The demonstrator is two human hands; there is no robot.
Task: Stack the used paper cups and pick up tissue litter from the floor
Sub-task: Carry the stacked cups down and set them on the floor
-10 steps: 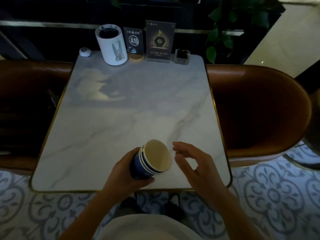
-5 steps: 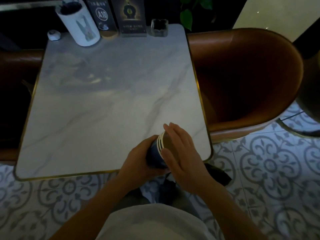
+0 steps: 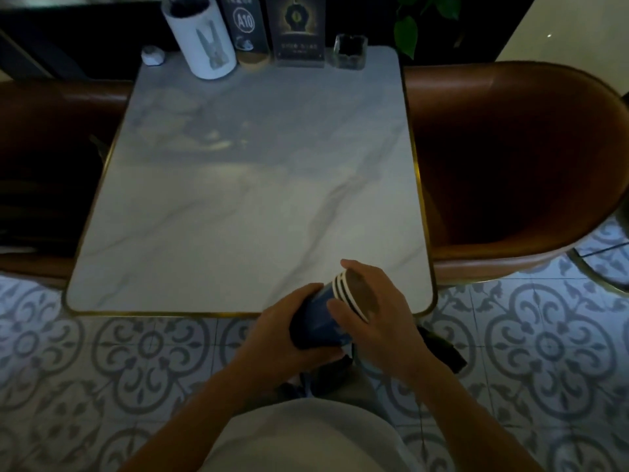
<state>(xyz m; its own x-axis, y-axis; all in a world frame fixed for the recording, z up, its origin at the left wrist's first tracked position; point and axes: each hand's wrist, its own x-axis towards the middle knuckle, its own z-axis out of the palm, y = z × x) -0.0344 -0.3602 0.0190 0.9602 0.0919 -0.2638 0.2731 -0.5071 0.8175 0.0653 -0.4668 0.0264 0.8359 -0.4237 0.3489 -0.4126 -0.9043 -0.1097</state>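
A stack of blue paper cups [image 3: 321,318] with white rims lies tilted over the near right edge of the marble table [image 3: 238,199]. My left hand [image 3: 282,332] wraps around the stack's base from below. My right hand [image 3: 377,308] covers the open mouth of the stack, palm against the rims, thumb on the blue side. No tissue litter shows on the patterned floor [image 3: 102,369] in this view.
At the table's far edge stand a white cylinder holder [image 3: 200,39], an A10 sign [image 3: 243,25], a dark menu card [image 3: 296,28], a glass ashtray [image 3: 350,51] and a small white puck [image 3: 152,55]. Brown leather chairs [image 3: 510,165] flank both sides. A dark object [image 3: 442,349] lies on the floor by the table corner.
My right hand has closed over the mouth of the cup stack, which was uncovered a second ago. The view has tilted down and the stack has come nearer the table's front edge.
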